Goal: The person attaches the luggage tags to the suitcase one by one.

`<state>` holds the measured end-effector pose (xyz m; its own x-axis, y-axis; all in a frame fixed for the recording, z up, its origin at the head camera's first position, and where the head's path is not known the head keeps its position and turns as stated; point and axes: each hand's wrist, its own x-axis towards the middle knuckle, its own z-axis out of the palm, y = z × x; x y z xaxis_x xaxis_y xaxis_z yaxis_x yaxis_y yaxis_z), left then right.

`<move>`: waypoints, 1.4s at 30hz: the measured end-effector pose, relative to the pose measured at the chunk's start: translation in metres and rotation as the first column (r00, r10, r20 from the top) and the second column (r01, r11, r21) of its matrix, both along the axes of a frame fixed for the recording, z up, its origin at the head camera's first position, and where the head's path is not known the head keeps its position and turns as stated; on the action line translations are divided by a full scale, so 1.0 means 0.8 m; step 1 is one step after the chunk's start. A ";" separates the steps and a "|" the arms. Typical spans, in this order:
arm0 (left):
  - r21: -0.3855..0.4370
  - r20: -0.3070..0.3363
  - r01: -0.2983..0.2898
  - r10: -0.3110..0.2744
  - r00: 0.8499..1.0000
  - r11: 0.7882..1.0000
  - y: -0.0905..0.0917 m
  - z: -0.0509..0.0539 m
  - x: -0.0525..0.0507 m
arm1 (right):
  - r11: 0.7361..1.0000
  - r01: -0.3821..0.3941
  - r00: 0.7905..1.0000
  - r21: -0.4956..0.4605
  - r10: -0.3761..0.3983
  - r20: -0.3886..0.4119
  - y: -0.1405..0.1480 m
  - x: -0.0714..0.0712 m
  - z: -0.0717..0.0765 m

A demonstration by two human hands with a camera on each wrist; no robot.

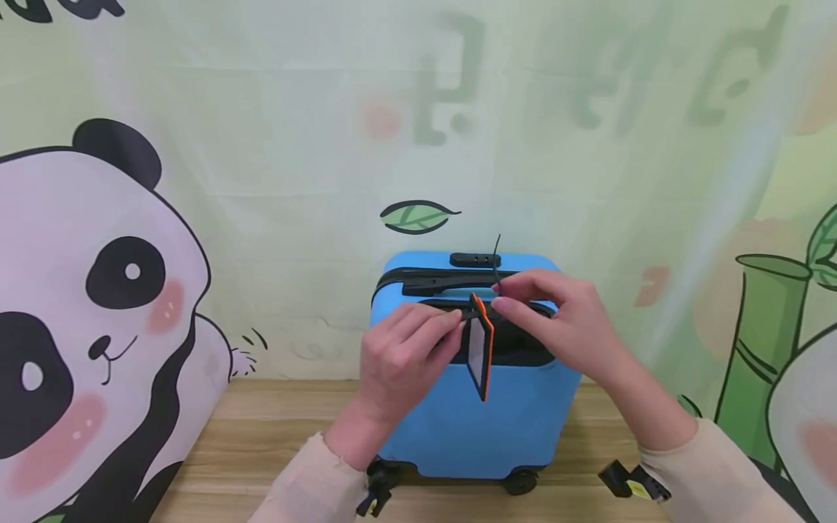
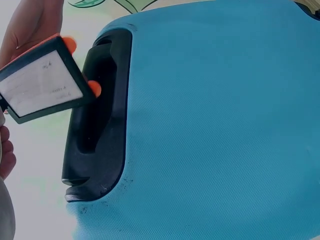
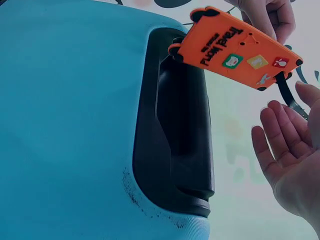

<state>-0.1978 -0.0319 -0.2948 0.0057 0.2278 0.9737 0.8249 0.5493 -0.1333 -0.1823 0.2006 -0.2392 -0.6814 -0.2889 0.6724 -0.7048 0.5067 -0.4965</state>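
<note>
An orange luggage tag with a black frame and a white card hangs edge-on before a blue suitcase. My left hand pinches it near its upper end. The fingers of my right hand pinch a thin black strap whose end sticks upward. In the right wrist view, the tag's printed orange face shows, the strap running from its end to my right hand. The card side faces the left wrist view, beside the suitcase's black handle recess.
The suitcase stands on a wood-grain surface, on black wheels. Its black top handle lies behind my hands, with a combination lock farther back. A cloth backdrop with panda and bamboo drawings hangs behind.
</note>
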 end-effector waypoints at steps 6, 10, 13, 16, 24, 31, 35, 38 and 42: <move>-0.029 0.018 -0.033 0.034 0.999 0.999 -0.002 0.000 0.003 | 1.000 -0.009 1.000 -0.009 0.009 -0.011 -0.003 -0.010 -0.002; -0.046 0.014 -0.034 0.035 0.999 0.998 -0.002 -0.001 0.004 | 0.999 -0.046 0.998 -0.015 0.045 -0.033 -0.004 -0.015 -0.003; -0.053 0.001 -0.027 0.027 1.000 0.998 -0.001 -0.002 0.004 | 0.998 -0.061 0.997 -0.019 0.061 -0.045 -0.005 -0.018 -0.004; -0.055 -0.006 -0.018 0.017 1.000 0.998 0.001 -0.002 0.004 | 0.997 -0.076 0.996 -0.032 0.074 -0.050 -0.006 -0.021 -0.006; -0.041 0.020 -0.003 0.004 1.000 0.999 0.003 -0.003 0.007 | 0.996 -0.071 0.997 -0.052 0.072 0.019 -0.007 -0.027 -0.010; 0.007 0.102 0.025 -0.026 0.994 1.000 0.002 -0.004 0.006 | 0.995 -0.069 0.987 -0.078 0.079 0.136 -0.009 -0.029 -0.009; 0.037 0.184 0.052 -0.058 0.981 0.998 0.001 -0.006 0.004 | 0.993 -0.077 0.984 -0.093 0.091 0.153 -0.009 -0.030 -0.010; 0.040 0.255 0.070 -0.078 0.964 0.997 0.000 -0.007 0.003 | 0.992 -0.083 0.983 -0.095 0.097 0.158 -0.008 -0.031 -0.010; 0.040 0.358 0.099 -0.107 0.928 0.994 -0.001 -0.008 0.003 | 0.993 -0.085 0.982 -0.078 0.096 0.163 -0.008 -0.032 -0.010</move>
